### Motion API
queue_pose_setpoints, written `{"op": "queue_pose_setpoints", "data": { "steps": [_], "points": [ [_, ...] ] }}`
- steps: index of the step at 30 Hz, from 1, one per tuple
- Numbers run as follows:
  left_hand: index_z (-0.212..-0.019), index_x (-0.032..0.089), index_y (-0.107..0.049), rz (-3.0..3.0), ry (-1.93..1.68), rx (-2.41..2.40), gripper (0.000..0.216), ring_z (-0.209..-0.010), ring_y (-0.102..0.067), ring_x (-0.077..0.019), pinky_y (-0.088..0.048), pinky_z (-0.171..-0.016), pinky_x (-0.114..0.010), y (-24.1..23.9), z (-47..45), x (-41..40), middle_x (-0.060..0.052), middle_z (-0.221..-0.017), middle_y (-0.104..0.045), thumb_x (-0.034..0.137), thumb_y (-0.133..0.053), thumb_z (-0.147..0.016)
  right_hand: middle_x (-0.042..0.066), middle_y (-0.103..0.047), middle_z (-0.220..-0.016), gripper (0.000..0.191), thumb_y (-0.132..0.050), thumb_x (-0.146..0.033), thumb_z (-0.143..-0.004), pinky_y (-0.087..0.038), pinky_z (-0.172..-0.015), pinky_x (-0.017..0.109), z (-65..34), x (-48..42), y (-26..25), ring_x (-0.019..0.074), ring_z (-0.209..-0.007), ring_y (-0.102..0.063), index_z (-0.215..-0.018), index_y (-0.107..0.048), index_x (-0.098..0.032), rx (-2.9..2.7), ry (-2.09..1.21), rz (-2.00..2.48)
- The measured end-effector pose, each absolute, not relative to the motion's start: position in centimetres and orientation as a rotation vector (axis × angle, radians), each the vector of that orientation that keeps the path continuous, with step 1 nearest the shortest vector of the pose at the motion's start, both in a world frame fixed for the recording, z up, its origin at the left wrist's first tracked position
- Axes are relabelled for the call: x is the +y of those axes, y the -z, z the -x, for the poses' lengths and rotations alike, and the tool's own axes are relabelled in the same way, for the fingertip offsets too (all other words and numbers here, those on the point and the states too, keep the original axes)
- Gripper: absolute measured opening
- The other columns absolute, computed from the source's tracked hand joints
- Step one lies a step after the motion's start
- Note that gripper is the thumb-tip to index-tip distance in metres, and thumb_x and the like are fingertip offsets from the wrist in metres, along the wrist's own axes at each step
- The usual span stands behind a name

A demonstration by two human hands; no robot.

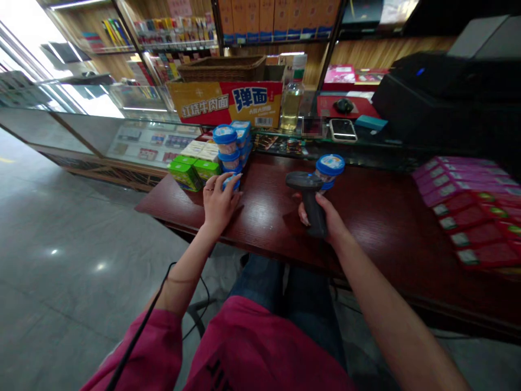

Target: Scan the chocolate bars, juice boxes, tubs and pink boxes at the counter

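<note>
My left hand (pixel 220 202) is curled over a small blue-lidded tub (pixel 231 182) on the counter, its fingers around the lid. Directly behind stands a stack of matching blue-lidded tubs (pixel 225 142), with green boxes (pixel 188 172) to its left. In my right hand (pixel 329 218) is a black handheld barcode scanner (pixel 311 203), gripped by its handle and held above the counter. Just behind the scanner's head, more blue-lidded tubs (pixel 330 165) are stacked, partly hidden by it.
The dark red-brown counter (pixel 264 217) carries pink and red boxes (pixel 480 217) at the right. At the back are a noodle carton (pixel 228 106), a clear bottle (pixel 292 100), a phone (pixel 343 130) and a mouse (pixel 343 105). A glass display case (pixel 150 144) stands at left.
</note>
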State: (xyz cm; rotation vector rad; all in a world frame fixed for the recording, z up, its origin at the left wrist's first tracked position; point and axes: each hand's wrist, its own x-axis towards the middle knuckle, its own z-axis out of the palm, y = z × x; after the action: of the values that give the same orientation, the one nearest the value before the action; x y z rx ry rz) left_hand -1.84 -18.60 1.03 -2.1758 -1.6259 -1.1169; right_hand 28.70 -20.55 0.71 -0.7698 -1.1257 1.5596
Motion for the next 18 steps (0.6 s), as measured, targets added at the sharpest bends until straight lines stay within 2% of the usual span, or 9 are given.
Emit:
{"op": "queue_pose_setpoints", "data": {
  "steps": [5, 9, 11, 13, 15, 18],
  "points": [
    [-0.148, 0.026, -0.059, 2.577, 1.242, -1.237, 0.053, -0.132, -0.057, -0.0303, -0.043, -0.118, -0.047, -2.6, -7.3, -16.6, -0.012, -0.141, -0.066, 0.034, -0.072, -0.097, -0.002, -0.056, -0.059, 0.062, -0.071, -0.076, -0.079, -0.033, -0.045, 0.028, -32.6, -23.2, -1.0, 0.0145, -0.047, -0.044, -0.107, -0.067, -0.02, -1.096, -1.423, 0.717],
    [-0.157, 0.023, -0.046, 2.806, 1.612, -1.067, 0.08, -0.143, -0.052, -0.0322, -0.041, -0.121, -0.047, -2.7, -16.0, -11.7, -0.017, -0.153, -0.056, 0.032, -0.083, -0.087, -0.004, -0.05, -0.058, 0.063, -0.071, -0.079, -0.078, -0.033, -0.044, 0.027, -35.7, -24.8, -1.2, 0.0144, -0.048, -0.041, -0.108, -0.067, -0.023, -0.961, -1.284, 0.712],
    [-0.157, 0.025, -0.045, 2.878, 1.765, -1.079, 0.088, -0.146, -0.05, -0.0353, -0.04, -0.123, -0.05, -1.9, -19.3, -9.4, -0.017, -0.156, -0.055, 0.035, -0.089, -0.081, -0.004, -0.051, -0.061, 0.062, -0.071, -0.077, -0.079, -0.033, -0.044, 0.026, -36.6, -25.1, -1.4, 0.0134, -0.049, -0.041, -0.112, -0.067, -0.024, -0.879, -1.243, 0.695],
    [-0.153, 0.026, -0.048, 2.926, 1.927, -1.127, 0.086, -0.143, -0.054, -0.0361, -0.041, -0.122, -0.051, -0.9, -21.3, -7.9, -0.016, -0.154, -0.056, 0.037, -0.09, -0.079, -0.005, -0.051, -0.064, 0.06, -0.068, -0.075, -0.084, -0.033, -0.044, 0.025, -37.1, -25.1, -1.5, 0.0124, -0.049, -0.041, -0.117, -0.066, -0.025, -0.812, -1.231, 0.684],
    [-0.15, 0.026, -0.05, 2.916, 2.147, -1.193, 0.089, -0.137, -0.06, -0.0348, -0.045, -0.119, -0.05, -0.1, -21.9, -7.2, -0.014, -0.149, -0.06, 0.042, -0.093, -0.075, -0.005, -0.051, -0.066, 0.057, -0.064, -0.074, -0.087, -0.033, -0.043, 0.024, -37.3, -25.0, -1.5, 0.0119, -0.048, -0.04, -0.118, -0.066, -0.026, -0.773, -1.243, 0.682],
    [-0.149, 0.028, -0.047, 2.81, 2.577, -1.276, 0.096, -0.126, -0.068, -0.0305, -0.053, -0.11, -0.044, 0.2, -20.8, -7.0, -0.012, -0.138, -0.065, 0.054, -0.095, -0.07, -0.005, -0.051, -0.066, 0.058, -0.068, -0.073, -0.085, -0.033, -0.042, 0.023, -37.1, -24.7, -1.6, 0.0111, -0.049, -0.039, -0.118, -0.067, -0.025, -0.767, -1.284, 0.658]
  ]
}}
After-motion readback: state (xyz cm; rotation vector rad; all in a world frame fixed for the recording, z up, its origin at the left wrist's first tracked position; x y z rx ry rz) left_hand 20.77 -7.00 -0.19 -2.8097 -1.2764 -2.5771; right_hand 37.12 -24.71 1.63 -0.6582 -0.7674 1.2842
